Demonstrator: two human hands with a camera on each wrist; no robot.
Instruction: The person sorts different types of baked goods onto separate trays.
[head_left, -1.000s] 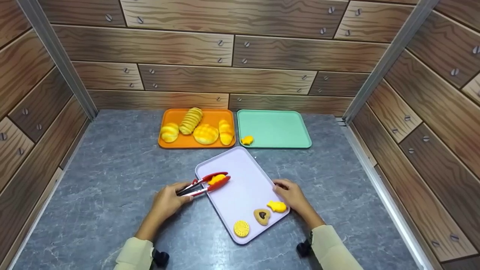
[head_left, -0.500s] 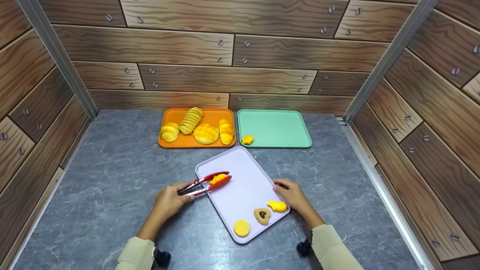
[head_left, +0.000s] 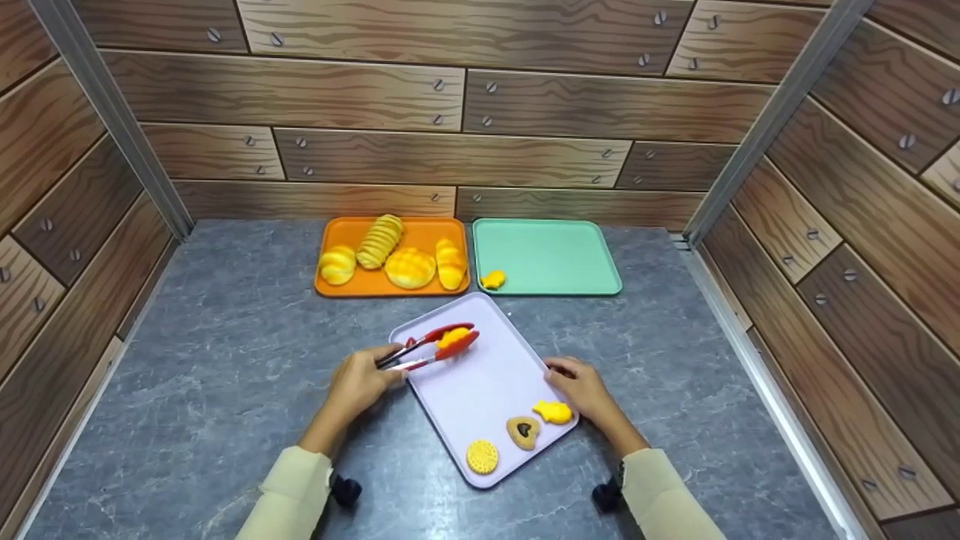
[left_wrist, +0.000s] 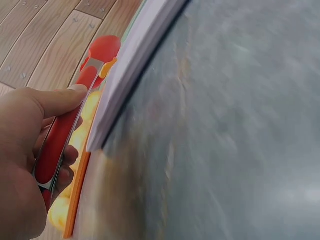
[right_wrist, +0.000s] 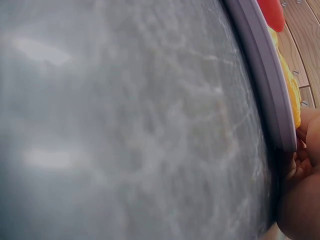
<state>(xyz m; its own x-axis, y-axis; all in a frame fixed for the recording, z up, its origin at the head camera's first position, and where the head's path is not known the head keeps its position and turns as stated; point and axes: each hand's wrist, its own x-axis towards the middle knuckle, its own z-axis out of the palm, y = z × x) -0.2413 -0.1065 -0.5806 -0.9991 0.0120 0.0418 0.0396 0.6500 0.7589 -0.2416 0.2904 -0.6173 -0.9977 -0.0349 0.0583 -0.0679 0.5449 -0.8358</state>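
Red-tipped metal tongs [head_left: 441,355], gripped by the left hand [head_left: 358,384], have been moved farther over the lilac rectangular tray [head_left: 480,379], held by the right hand [head_left: 583,386], their small yellow piece [head_left: 453,337] seemingly unreleased.

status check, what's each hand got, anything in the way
Left hand grips red tongs. Yellow piece in tongs, over lilac tray. Right hand holds tray's edge. Nothing seen blocking tongs.

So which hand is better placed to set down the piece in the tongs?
Probably the left hand: it holds the tongs, with the yellow piece between their tips, while the right hand holds the lilac tray by its edge.
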